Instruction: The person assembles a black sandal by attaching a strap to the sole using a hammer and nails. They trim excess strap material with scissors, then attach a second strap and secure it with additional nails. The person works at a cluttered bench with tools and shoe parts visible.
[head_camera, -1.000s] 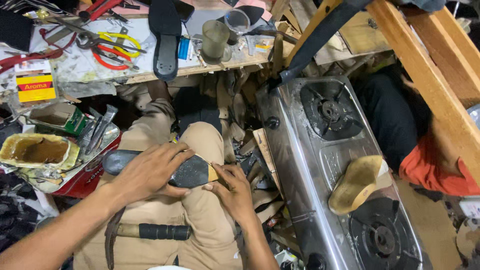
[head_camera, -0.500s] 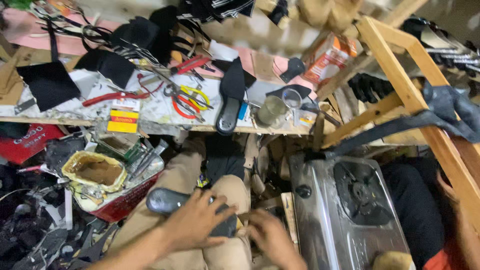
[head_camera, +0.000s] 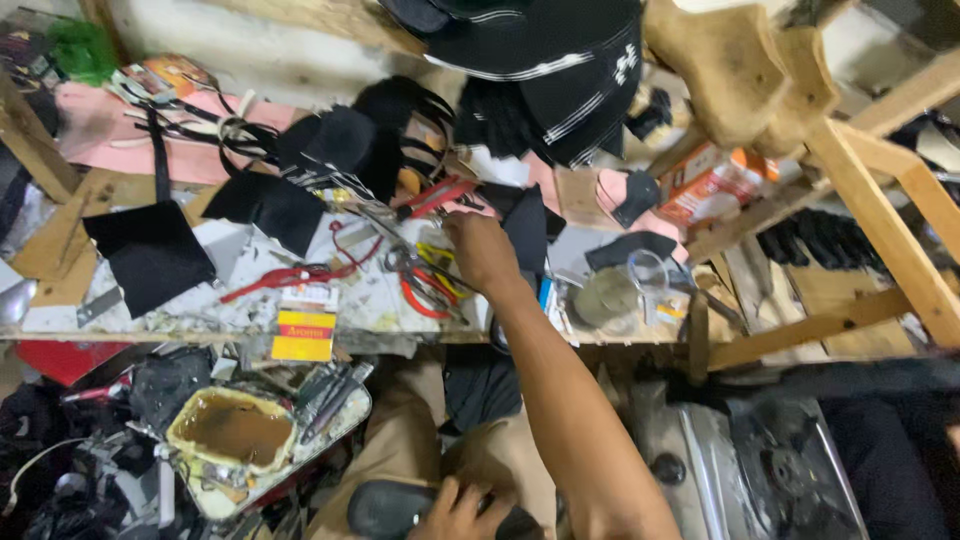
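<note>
My right hand (head_camera: 483, 250) reaches up onto the cluttered wooden workbench (head_camera: 60, 250). Its fingers are down among red-handled pliers (head_camera: 435, 197) and scissors (head_camera: 420, 285); whether it grips anything is hidden. My left hand (head_camera: 455, 512) stays low on my lap. It holds a black shoe (head_camera: 385, 510) against my thigh at the bottom edge of the view.
Black leather pieces (head_camera: 150, 250) and straps cover the bench, with a yellow-and-red small box (head_camera: 305, 335) at its front edge. An open tin of brown glue (head_camera: 230, 430) sits lower left. A gas stove (head_camera: 760, 470) stands lower right under a wooden frame (head_camera: 880, 230).
The view has tilted up toward the bench. My right hand left the shoe on my lap and rose to the tools on the bench. My left hand stayed on the shoe.
</note>
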